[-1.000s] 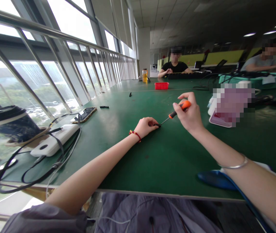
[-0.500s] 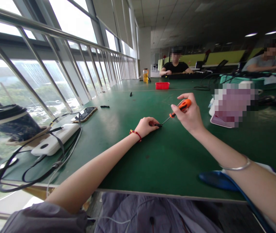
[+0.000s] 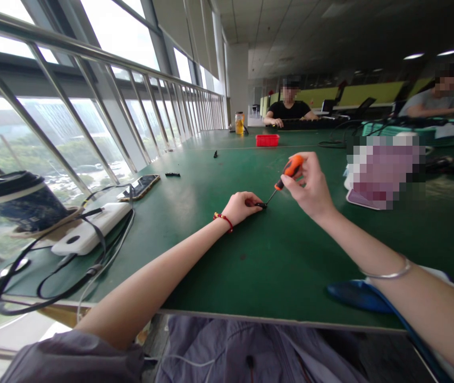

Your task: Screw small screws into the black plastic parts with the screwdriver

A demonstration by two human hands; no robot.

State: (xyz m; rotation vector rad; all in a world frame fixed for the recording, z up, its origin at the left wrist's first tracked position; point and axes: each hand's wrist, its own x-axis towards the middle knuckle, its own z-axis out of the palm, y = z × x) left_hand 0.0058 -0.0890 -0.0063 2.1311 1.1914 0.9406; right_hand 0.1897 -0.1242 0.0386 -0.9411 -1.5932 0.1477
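Note:
My left hand rests on the green table, its fingers pinching a small black part against the surface. What kind of part it is I cannot make out. In my right hand is a screwdriver with an orange and black handle, gripped between thumb and fingers. Its shaft slants down to the left, and the tip meets the black part just beyond my left fingertips. Two more small black pieces lie farther off: a flat strip and a little upright one.
On the left are a lidded cup, a white power bank with cables, and a phone. Ahead stand a red tray and a jar. A blue strap lies by my right forearm. Two people sit across the table.
The screwdriver's handle has swung left and stands steeper, with my right fingers shifted around it. My left hand and the black part have stayed in place.

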